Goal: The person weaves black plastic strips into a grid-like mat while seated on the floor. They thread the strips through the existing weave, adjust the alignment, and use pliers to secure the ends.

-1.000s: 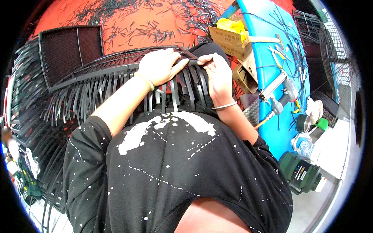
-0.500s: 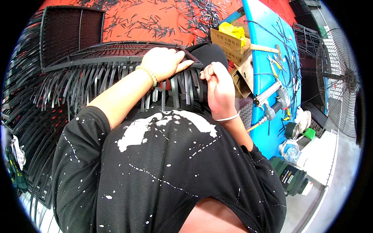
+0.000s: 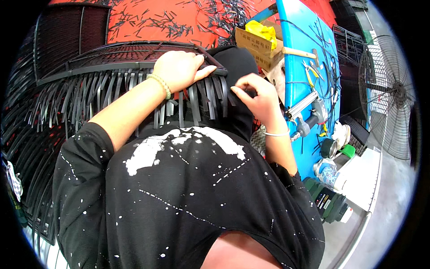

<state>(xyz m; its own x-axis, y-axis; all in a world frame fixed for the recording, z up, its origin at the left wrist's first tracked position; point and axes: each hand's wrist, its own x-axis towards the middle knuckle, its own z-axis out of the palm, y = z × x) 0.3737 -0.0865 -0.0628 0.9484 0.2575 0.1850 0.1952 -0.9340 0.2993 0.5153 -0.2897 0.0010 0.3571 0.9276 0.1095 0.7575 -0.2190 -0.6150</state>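
Note:
A dark woven panel on a black frame [image 3: 112, 65] lies across my lap, with a fringe of loose flat black strips [image 3: 105, 87] hanging from its near edge. Near the right end of that edge, my left hand [image 3: 177, 69] is closed over the rail, thumb stretched along it and fingertips hidden. My right hand [image 3: 262, 98] is just beyond the panel's right corner, thumb and forefinger tips brought together beside the last strips. Whether a strip is between them I cannot make out.
To the right, a blue table [image 3: 291, 62] holds a hammer [image 3: 300, 53], pliers [image 3: 309, 74] and an air tool [image 3: 309, 119]. Cardboard boxes [image 3: 253, 42] with a yellow bag stand beside it. A large fan [image 3: 396, 92] is farther right. Strip scraps litter the red floor [image 3: 156, 13].
My right hand has moved right and slightly down from the panel's corner, its fist loosening into a pinch. My left hand stays on the rail. The whole view has shifted slightly.

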